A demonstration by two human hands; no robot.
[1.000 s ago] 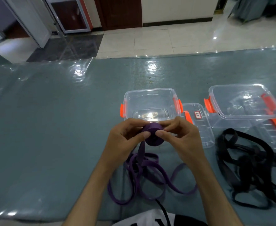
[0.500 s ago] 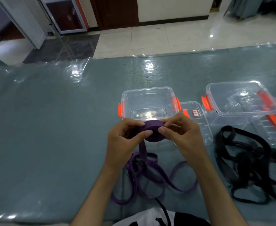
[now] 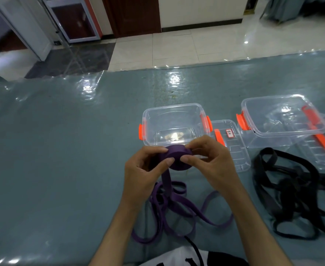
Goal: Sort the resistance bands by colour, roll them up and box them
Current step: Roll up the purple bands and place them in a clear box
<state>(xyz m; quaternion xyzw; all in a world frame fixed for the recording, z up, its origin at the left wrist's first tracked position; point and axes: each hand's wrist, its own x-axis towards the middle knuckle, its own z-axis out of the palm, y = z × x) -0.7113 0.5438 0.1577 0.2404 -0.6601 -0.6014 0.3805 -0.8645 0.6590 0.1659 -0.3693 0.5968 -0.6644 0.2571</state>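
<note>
A wide bare stretch of desk point(image 3: 52, 150) lies at left. The left hand point(image 3: 144, 169) and right hand point(image 3: 209, 162) pinch the purple roll point(image 3: 177, 156) just before the clear box point(image 3: 174, 123); its loose purple band point(image 3: 177, 206) trails toward the near edge. At right, black bands point(image 3: 296, 191) lie beside a second box point(image 3: 278, 120).

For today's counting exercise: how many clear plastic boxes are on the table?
2. One box stands just beyond the hands; the other box stands right of it, behind the black bands.
</note>
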